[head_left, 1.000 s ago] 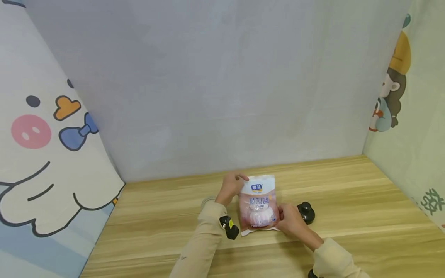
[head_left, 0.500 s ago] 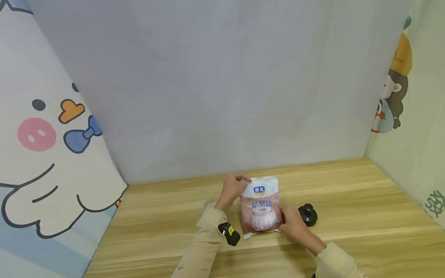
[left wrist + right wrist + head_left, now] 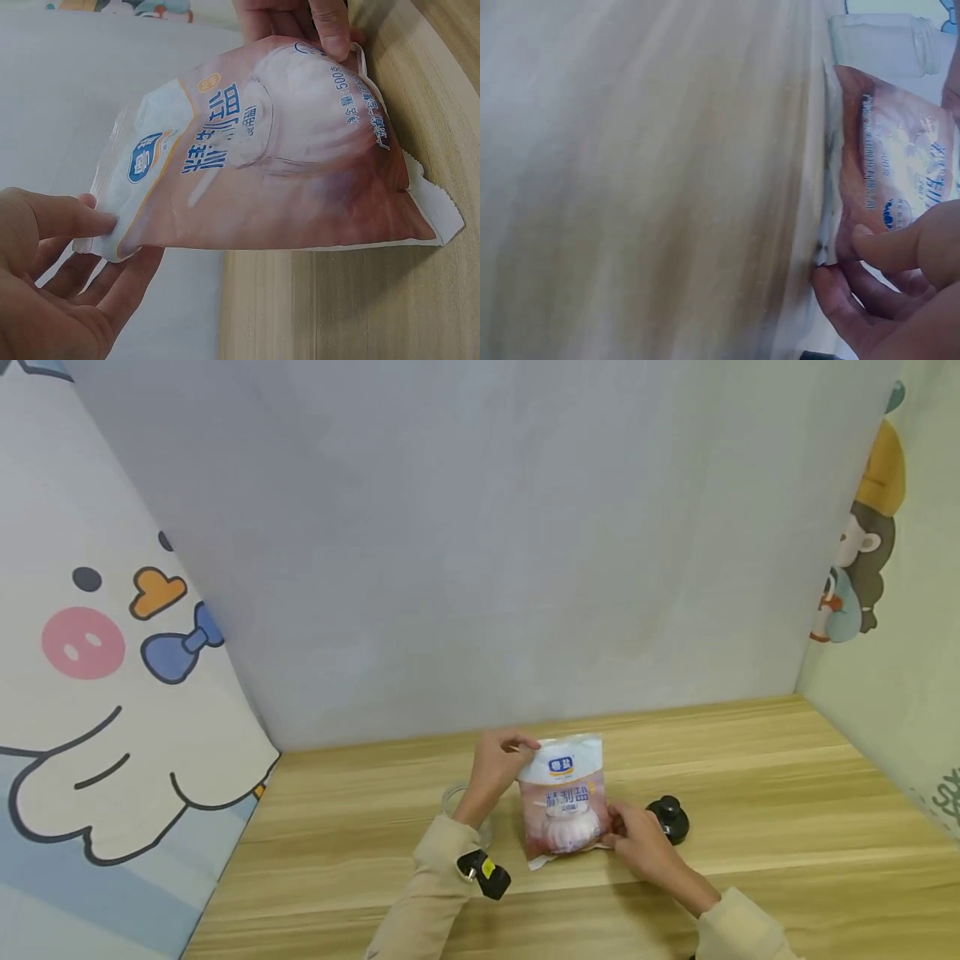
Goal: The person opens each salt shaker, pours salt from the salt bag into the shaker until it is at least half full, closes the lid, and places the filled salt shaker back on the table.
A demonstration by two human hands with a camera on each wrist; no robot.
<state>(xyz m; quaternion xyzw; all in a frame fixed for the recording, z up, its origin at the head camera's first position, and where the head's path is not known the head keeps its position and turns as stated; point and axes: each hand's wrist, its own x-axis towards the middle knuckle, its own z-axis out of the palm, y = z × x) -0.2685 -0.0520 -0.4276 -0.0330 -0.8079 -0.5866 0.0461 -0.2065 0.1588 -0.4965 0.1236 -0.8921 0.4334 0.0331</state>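
A pink-and-white bag of salt stands roughly upright on the wooden table, printed side facing me. My left hand pinches its top left corner between thumb and fingers, seen closely in the left wrist view, where the bag looks full and its bottom seam meets the wood. Low on the opposite side, my right hand grips the lower right corner, thumb in front and fingers behind. In the right wrist view, that right hand holds the corner just above the tabletop.
A clear glass jar stands left of the bag, partly hidden by my left wrist in the head view. Right of my right hand lies a black knobbed lid. A grey backdrop rises behind the table.
Both hands keep their hold on the bag. It has shifted slightly right in the view, as has the background. More of the glass jar shows beside my left wrist.
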